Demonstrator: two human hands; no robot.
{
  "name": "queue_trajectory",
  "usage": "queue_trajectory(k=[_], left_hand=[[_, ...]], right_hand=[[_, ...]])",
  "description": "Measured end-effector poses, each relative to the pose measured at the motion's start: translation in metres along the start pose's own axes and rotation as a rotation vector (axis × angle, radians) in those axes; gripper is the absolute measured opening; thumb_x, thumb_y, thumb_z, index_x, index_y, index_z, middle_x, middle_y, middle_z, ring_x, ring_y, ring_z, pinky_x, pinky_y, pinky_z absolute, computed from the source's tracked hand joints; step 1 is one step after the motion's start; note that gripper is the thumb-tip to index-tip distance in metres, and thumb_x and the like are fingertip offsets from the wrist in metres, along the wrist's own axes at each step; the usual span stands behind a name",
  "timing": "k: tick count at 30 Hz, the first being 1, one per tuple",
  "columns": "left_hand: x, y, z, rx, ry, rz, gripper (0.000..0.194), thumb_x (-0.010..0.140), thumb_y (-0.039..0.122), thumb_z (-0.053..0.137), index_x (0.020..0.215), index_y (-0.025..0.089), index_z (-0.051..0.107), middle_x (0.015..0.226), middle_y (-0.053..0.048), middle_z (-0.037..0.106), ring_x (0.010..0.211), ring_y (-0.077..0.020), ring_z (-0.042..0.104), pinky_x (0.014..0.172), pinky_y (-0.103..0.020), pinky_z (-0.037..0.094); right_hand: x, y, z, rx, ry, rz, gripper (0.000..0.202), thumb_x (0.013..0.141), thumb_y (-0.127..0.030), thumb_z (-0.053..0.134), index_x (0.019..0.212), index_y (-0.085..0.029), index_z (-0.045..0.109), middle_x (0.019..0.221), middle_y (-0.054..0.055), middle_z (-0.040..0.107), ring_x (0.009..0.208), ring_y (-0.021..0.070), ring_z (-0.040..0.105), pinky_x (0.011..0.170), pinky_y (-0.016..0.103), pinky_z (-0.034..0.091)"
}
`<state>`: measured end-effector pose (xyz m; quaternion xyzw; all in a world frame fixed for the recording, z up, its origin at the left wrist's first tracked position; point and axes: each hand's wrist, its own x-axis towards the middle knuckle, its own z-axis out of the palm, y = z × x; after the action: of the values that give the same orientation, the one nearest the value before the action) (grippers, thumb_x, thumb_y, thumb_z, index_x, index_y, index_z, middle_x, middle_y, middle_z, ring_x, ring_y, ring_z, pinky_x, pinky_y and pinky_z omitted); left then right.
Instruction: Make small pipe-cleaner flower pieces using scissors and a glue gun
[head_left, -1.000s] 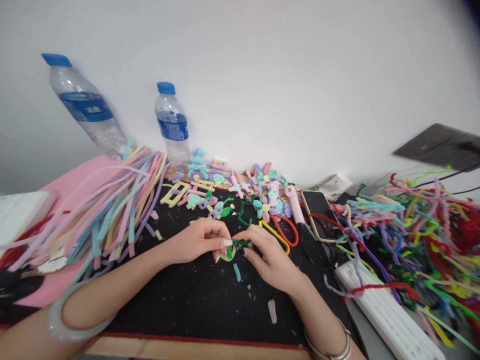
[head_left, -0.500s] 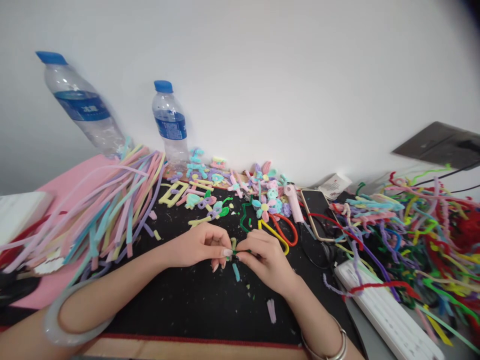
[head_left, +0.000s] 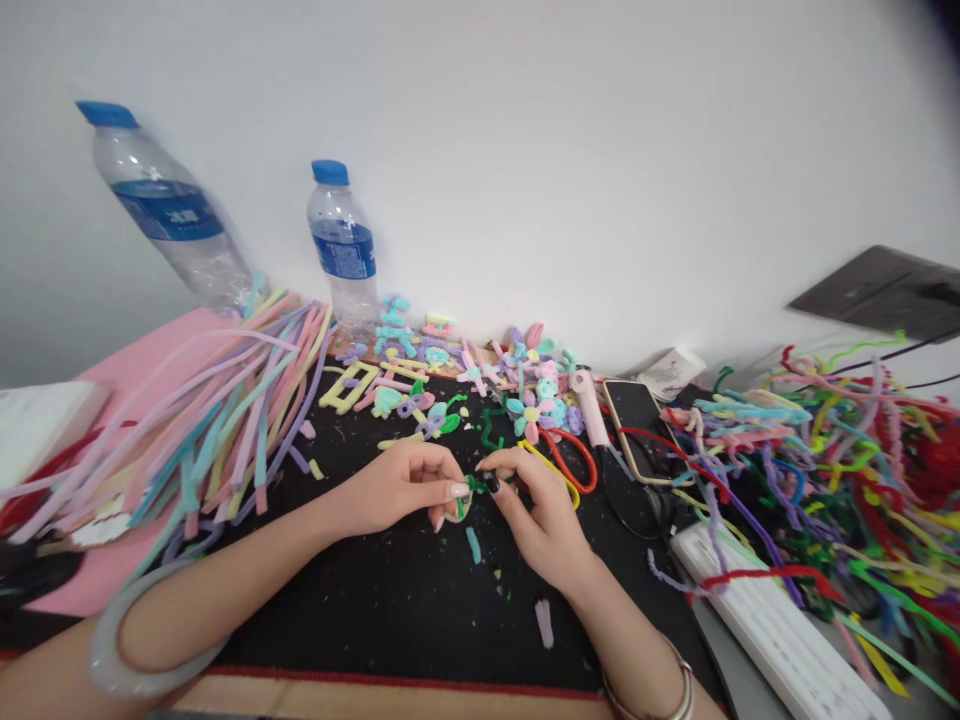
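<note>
Above the middle of the black mat [head_left: 337, 610], both hands work on one small green pipe cleaner piece [head_left: 475, 484]. My left hand [head_left: 416, 490] pinches it between thumb and index finger; a pale loop with some green shows below the fingertips. My right hand [head_left: 532, 510] grips the dark green part with thumb and index finger, close beside the left. Much of the piece is hidden by the fingers. A short blue pipe cleaner offcut [head_left: 473, 545] lies just below the hands, and a lilac offcut [head_left: 544, 623] lies nearer the mat's front edge.
Scissors with red and yellow handles [head_left: 574, 460] lie behind my right hand. Finished pipe cleaner flowers [head_left: 530, 415] line the back. A pastel pipe cleaner bundle [head_left: 247, 400] is left, two bottles [head_left: 341, 250] behind. A phone [head_left: 634, 420], power strip [head_left: 772, 620] and tangled pipe cleaners [head_left: 862, 470] sit right.
My right hand has turned and its fingers have shifted up, so its thumb now shows. The piece between the hands has turned, with a pale loop now below the left fingertips.
</note>
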<state>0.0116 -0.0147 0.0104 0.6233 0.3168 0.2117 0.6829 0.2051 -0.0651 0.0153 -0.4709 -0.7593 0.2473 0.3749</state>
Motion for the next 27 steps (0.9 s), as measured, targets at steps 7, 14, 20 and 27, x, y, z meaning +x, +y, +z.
queue_trajectory(k=[7,14,20,27], left_hand=[[0.001,0.003,-0.002,0.011,0.011,-0.021,0.018,0.081,0.028,0.061,0.072,0.012,0.058,0.062,0.000,0.066,0.050,-0.0089,0.058,0.054,-0.021,0.046],[-0.001,0.003,0.002,0.157,0.041,-0.015,0.018,0.083,0.030,0.056,0.074,0.014,0.058,0.066,-0.001,0.066,0.053,-0.0105,0.058,0.054,-0.022,0.046],[-0.004,0.003,0.006,0.569,0.066,0.227,0.020,0.085,0.022,0.052,0.068,0.016,0.059,0.061,0.001,0.059,0.059,-0.0110,0.054,0.060,-0.022,0.041],[-0.001,0.000,0.003,0.141,-0.012,0.026,0.019,0.084,0.030,0.056,0.073,0.015,0.057,0.064,0.000,0.062,0.054,-0.0105,0.056,0.056,-0.022,0.044]], right_hand=[[-0.001,0.001,-0.004,-0.180,-0.012,-0.184,0.019,0.090,-0.015,0.048,0.102,-0.018,0.062,0.071,0.001,0.052,0.069,0.0151,0.049,0.065,0.029,0.034],[0.000,0.002,-0.002,-0.250,-0.074,-0.152,0.018,0.092,-0.018,0.045,0.094,-0.018,0.063,0.072,0.002,0.056,0.068,0.0145,0.049,0.066,0.029,0.032],[0.002,0.004,0.002,-0.229,-0.130,-0.023,0.022,0.092,-0.017,0.044,0.073,-0.018,0.056,0.065,-0.002,0.049,0.063,0.0127,0.046,0.062,0.027,0.031],[0.004,0.003,-0.003,-0.133,-0.187,0.021,0.021,0.093,-0.016,0.041,0.078,-0.018,0.055,0.070,-0.001,0.053,0.068,0.0128,0.048,0.065,0.027,0.033]])
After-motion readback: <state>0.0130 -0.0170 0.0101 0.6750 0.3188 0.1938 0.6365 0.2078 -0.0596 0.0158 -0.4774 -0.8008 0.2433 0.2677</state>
